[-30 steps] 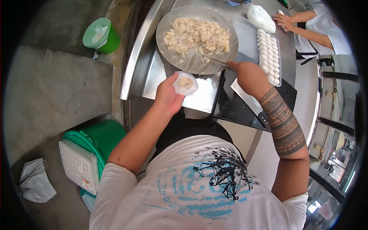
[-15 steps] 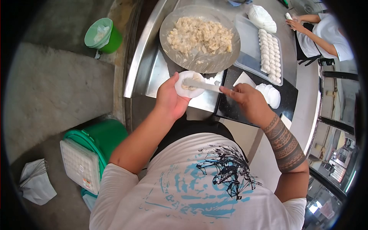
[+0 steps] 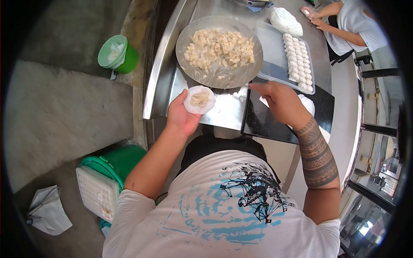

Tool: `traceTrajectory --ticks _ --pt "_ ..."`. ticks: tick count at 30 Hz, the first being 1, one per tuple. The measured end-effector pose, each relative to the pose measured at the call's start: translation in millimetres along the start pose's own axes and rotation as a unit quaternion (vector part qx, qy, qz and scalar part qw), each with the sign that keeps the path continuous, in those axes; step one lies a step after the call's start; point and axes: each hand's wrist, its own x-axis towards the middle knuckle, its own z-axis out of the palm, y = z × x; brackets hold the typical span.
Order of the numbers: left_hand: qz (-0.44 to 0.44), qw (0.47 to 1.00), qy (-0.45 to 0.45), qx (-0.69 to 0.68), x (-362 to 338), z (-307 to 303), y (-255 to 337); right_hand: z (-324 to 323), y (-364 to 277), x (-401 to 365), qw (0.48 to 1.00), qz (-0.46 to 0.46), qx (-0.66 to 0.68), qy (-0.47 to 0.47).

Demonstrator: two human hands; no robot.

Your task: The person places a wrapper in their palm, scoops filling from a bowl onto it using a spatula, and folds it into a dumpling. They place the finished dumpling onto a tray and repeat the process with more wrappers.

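Observation:
On the fingers of my left hand [image 3: 183, 116] rests a round white dough wrapper [image 3: 208, 104], with a pale lump of filling [image 3: 199, 99] in its middle. My right hand [image 3: 284, 105] is closed in a pinch by the near right rim of the large metal bowl [image 3: 219, 81]. The flat spatula it held half a second ago hardly shows now. Chunky pale filling [image 3: 219, 47] lies in the bowl. Partly hidden behind my right hand is a stack of white wrappers [image 3: 307, 104], on a black board [image 3: 266, 124].
A clear plastic tray [image 3: 270, 71] right of the bowl holds rows of white dough balls [image 3: 297, 62]. Beyond it sits a white plastic bag [image 3: 285, 21]. Another person's hands [image 3: 316, 19] work at the far right. Left on the floor are a green bucket [image 3: 129, 62] and a green bin [image 3: 124, 161].
The spatula has left the wrapper, leaving filling on it. My right hand has moved up toward the bowl's rim. My left hand with the wrapper is slightly farther left.

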Motion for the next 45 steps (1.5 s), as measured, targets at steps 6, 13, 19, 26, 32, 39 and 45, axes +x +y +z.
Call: traceTrajectory --ticks 6,13,19,26,32,39,45 --pt "-0.008 0.999 0.038 0.010 5.3 -0.2 -11.7 18.6 0.9 15.4 0.991 0.043 -0.122 -0.037" --pt "-0.006 0.999 -0.033 -0.022 -12.0 7.4 -8.7 13.4 -29.4 -23.6 0.997 -0.061 -0.051 0.010" --pt "0.025 0.998 -0.052 -0.018 -11.0 5.8 6.3 -19.8 -27.8 -24.2 0.995 -0.034 -0.092 0.031" --pt "0.061 0.995 -0.057 0.061 -25.9 33.2 14.2 37.9 0.6 32.2 0.974 0.120 -0.186 0.053" --pt "-0.029 0.985 -0.167 0.026 -57.0 63.0 3.9 45.2 -55.7 -10.4 0.927 -0.201 0.018 0.317" --pt "-0.011 0.917 -0.315 0.243 -94.8 108.3 -49.9 22.6 -47.6 -68.5 0.871 -0.069 0.308 0.377" --pt "0.113 0.890 -0.334 0.289 -127.9 141.4 -110.1 -23.2 -67.0 -155.5 0.816 -0.108 0.382 0.420"
